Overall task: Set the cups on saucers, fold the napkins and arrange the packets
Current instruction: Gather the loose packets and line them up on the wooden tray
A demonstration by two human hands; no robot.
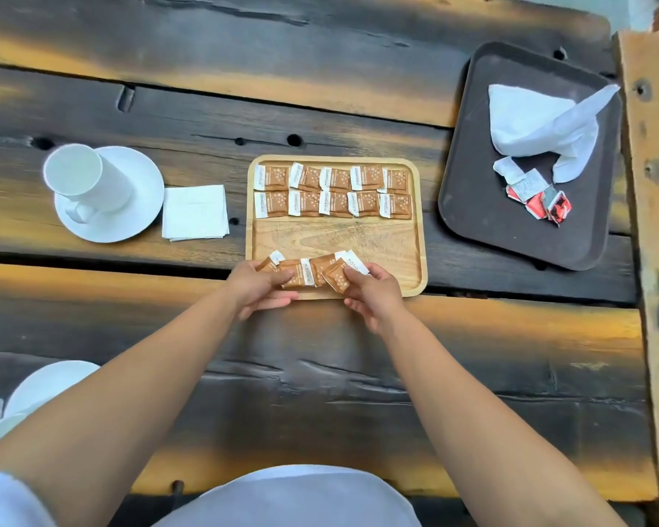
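Toward the desk's left edge, cup [86, 180] sits on saucer [147, 192], folded napkin [195, 213] beside. Mid-desk, left hand [257, 285] and right hand [373, 294] pinch a fan of brown packets [307, 273] over the near rim of the wooden tray [358, 237], guessing to deal a third row.

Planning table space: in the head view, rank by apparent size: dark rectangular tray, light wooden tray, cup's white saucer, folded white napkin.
dark rectangular tray
light wooden tray
cup's white saucer
folded white napkin
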